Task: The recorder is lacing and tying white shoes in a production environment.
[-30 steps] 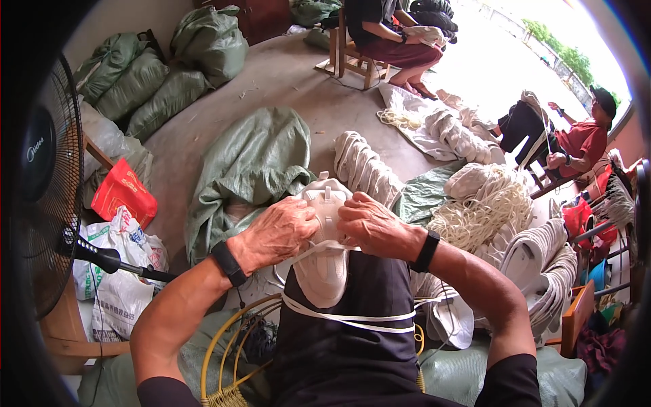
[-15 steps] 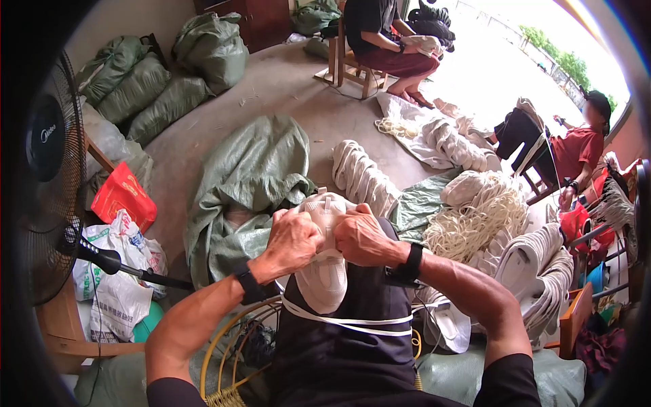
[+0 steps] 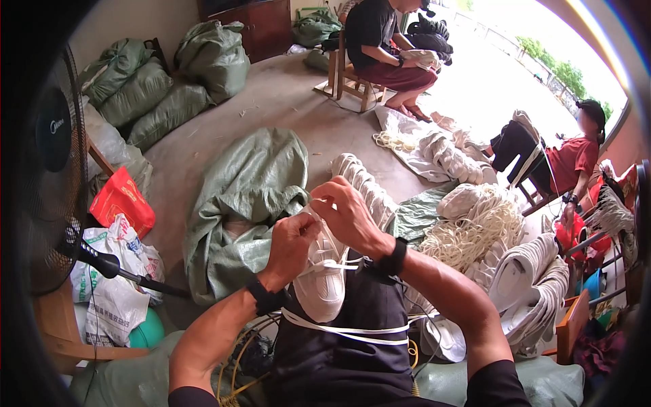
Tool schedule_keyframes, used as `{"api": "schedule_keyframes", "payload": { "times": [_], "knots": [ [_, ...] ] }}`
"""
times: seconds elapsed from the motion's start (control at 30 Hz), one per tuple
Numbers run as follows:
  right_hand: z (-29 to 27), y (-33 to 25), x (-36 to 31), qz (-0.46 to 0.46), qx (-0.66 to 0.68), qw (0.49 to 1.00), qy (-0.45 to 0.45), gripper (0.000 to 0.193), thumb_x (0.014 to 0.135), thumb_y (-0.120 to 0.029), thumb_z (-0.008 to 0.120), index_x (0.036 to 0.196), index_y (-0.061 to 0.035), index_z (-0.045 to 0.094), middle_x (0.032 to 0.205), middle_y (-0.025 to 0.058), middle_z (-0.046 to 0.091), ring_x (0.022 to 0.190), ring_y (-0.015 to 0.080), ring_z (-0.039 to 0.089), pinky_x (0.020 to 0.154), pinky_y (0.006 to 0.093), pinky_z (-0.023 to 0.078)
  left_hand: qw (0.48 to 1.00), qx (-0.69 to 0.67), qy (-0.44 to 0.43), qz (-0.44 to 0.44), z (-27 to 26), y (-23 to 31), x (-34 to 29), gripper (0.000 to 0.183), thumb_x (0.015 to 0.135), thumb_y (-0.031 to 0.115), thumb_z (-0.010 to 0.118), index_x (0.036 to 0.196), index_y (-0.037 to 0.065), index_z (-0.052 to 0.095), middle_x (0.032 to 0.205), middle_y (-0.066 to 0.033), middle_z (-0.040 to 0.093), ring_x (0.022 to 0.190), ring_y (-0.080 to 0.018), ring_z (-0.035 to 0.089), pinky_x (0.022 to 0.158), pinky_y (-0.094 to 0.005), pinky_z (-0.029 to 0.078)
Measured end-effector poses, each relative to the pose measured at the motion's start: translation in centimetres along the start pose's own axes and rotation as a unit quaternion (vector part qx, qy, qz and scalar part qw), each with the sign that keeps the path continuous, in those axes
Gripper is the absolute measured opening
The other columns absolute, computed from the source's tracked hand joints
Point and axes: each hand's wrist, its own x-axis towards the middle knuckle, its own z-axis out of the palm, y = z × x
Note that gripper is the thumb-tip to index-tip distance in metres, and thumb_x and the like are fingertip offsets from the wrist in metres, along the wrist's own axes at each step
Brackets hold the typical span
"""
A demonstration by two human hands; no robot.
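A white lace-up shoe (image 3: 320, 293) rests on my dark-trousered thigh, toe toward me. My left hand (image 3: 290, 245) is closed at the left side of the shoe's upper, its thumb and fingers pinched near the opening. My right hand (image 3: 354, 220) reaches over the shoe's far end, fingertips pinched close to the left ones on what looks like a thin white shoelace; the fingers partly hide it. Across the lower eyelets lies a white shoelace (image 3: 327, 264), with an end sticking out to the right. More white laces (image 3: 346, 334) loop across my thigh.
A green woven sack (image 3: 237, 183) lies ahead on the left. Shoes and a heap of pale laces (image 3: 475, 220) cover the floor at right. A standing fan (image 3: 54, 169) and plastic bags (image 3: 119, 285) are on the left. Two people sit farther off, beside stuffed sacks (image 3: 213, 61).
My right hand has left the shoe's right side, rising to its far end with fingers less tightly curled. The lace across the eyelets now shows. My left hand has shifted slightly nearer me.
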Motion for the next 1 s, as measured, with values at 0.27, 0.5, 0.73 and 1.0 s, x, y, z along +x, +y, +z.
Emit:
{"api": "schedule_keyframes", "payload": {
  "times": [0.27,0.5,0.73,1.0],
  "knots": [
    [-0.2,1.1,-5.2,-0.207,-0.182,0.956,-0.102,0.016,0.075,-0.009,0.074,0.089,-0.0104,0.068,0.093,0.0069,0.055,0.097,0.0269,0.051,0.086,0.0404,0.037,0.987,-0.14,0.046,-0.059,-0.3,-1.0,1.9,0.021,0.096,0.016,0.062,0.086,-0.002,0.065,0.072,-0.0027,0.06,0.068,-0.0088,0.05,0.064,-0.0289,0.044],
    [-0.5,2.5,-5.6,-0.231,-0.233,0.94,-0.099,0.02,0.066,-0.003,0.061,0.085,-0.0072,0.06,0.094,0.012,0.048,0.098,0.0305,0.047,0.086,0.0431,0.036,0.996,-0.083,-0.002,-0.037,-1.7,-1.0,1.5,0.021,0.097,0.017,0.062,0.085,0.0,0.062,0.07,0.0043,0.054,0.065,-0.005,0.043,0.059,-0.0259,0.037],
    [-21.6,13.8,-6.1,0.013,-0.268,0.933,0.239,0.02,0.072,0.014,0.054,0.082,-0.001,0.062,0.09,0.0152,0.064,0.084,0.0312,0.061,0.078,0.0386,0.048,0.996,-0.081,-0.04,-0.024,-2.4,-1.8,1.8,0.018,0.095,0.015,0.061,0.087,-0.001,0.064,0.067,0.0036,0.051,0.064,-0.0064,0.041,0.059,-0.0268,0.036],
    [-43.9,24.3,-17.1,0.253,-0.585,0.715,0.287,0.025,0.084,-0.023,0.061,0.093,-0.001,0.068,0.097,0.0222,0.067,0.096,0.039,0.064,0.088,0.0494,0.05,0.995,-0.09,-0.03,-0.022,-2.0,-2.2,1.8,0.019,0.093,0.016,0.064,0.09,-0.003,0.066,0.073,-0.0083,0.063,0.069,-0.0135,0.054,0.068,-0.032,0.046]
  ]
}}
